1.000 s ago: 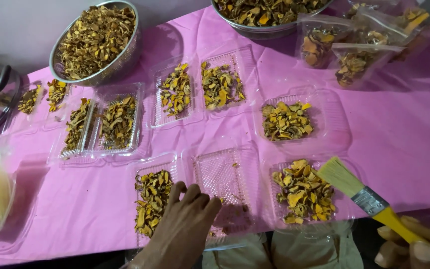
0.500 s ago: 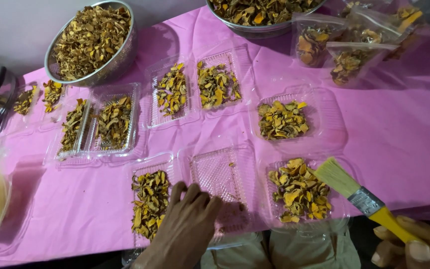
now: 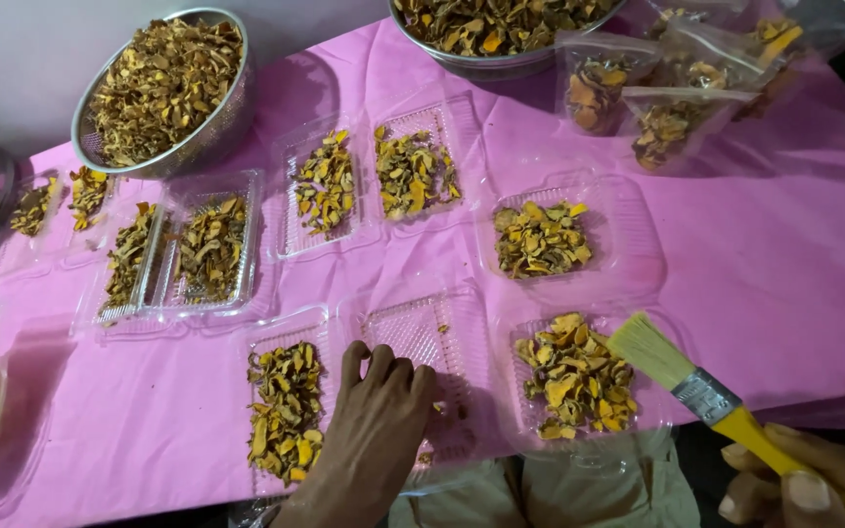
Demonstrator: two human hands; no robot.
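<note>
Left hand (image 3: 374, 430) with fingers bent, pressing down the nearly empty clear tray (image 3: 418, 376) (steadying it on the pink worktop (image 3: 755, 284)); right hand (image 3: 799, 484) grips yellow brush (image 3: 701, 391) beside it

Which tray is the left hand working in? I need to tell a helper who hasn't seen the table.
On the pink tablecloth, look along the near edge, where the left hand rests. Under its fingers lies a clear ridged plastic tray. It is nearly bare, with only a few crumbs, while the trays beside it hold heaps of dried yellow-brown pieces.
</note>
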